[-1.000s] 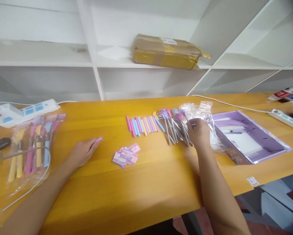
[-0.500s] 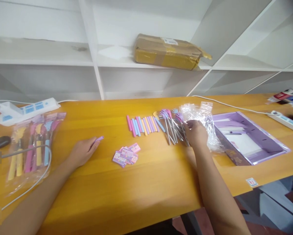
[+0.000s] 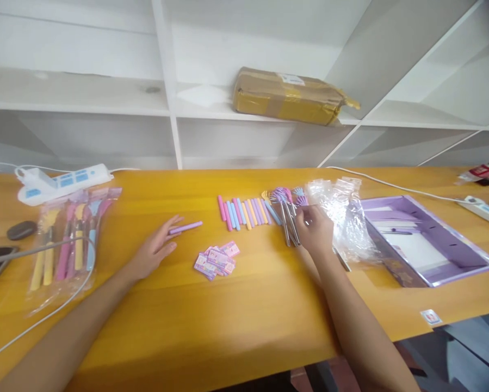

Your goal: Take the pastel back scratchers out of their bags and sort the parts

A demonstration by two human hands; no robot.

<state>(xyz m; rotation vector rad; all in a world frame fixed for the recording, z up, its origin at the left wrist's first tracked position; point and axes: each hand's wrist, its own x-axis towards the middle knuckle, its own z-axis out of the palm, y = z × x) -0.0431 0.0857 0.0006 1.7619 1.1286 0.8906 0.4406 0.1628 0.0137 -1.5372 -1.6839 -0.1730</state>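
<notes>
My left hand (image 3: 156, 247) has its thumb apart and a purple tube handle (image 3: 186, 227) lying between its fingers, pointing right. My right hand (image 3: 315, 226) is closed at the pile of back scratchers (image 3: 287, 209), whose silver rods end in small coloured claws. Its fingertips seem to grip one rod, though the hand partly hides it. A silver rod (image 3: 342, 259) sticks out below that wrist. Between the hands, pink, blue, yellow and purple tube handles (image 3: 248, 213) lie in a row. Nearer me is a small heap of printed cards (image 3: 216, 260).
Clear plastic bags (image 3: 346, 218) lie right of the pile, beside an open purple box (image 3: 432, 272). At left are bagged back scratchers (image 3: 65, 245), a power strip (image 3: 67, 182), a dark mouse (image 3: 22, 230) and a cable. A taped carton (image 3: 291, 98) sits on the shelf.
The left fingers have spread, and more of the purple tube now shows. My right hand has shifted slightly left and lower over the rods. The view has turned a little left.
</notes>
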